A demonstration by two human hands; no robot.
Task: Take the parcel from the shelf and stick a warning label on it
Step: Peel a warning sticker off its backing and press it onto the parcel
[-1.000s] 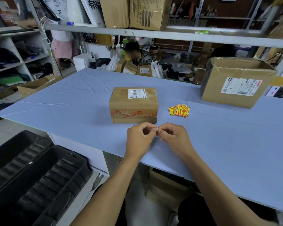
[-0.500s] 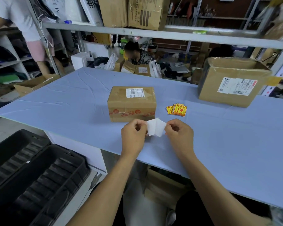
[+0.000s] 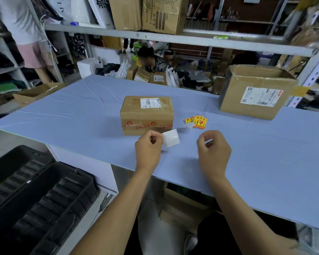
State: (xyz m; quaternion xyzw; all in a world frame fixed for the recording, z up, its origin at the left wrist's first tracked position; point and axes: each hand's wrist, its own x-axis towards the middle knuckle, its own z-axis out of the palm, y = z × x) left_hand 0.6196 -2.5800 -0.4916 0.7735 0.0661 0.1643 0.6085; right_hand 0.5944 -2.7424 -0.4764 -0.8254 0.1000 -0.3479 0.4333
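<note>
A small brown parcel [image 3: 146, 115] with a white shipping label and red printed tape lies on the blue table [image 3: 63, 118]. Just right of it sits a small pile of yellow-and-red warning labels [image 3: 199, 122]. My left hand [image 3: 148, 150] pinches a white square sheet [image 3: 171, 138] in front of the parcel's near right corner. My right hand [image 3: 214, 150], a hand's width to the right, pinches a thin white piece [image 3: 208, 141] seen edge-on. I cannot tell which piece is the label and which is its backing.
A larger open carton [image 3: 254, 92] stands at the table's back right. Black plastic crates [image 3: 35, 196] sit low on the left. A metal shelf beam [image 3: 173, 38] carries boxes overhead. One person [image 3: 151, 59] sits behind the table and another [image 3: 26, 34] stands at far left.
My hands were together peeling a white sheet; now they have pulled apart. The left keeps the square sheet and the right has drawn away rightward with a thin piece.
</note>
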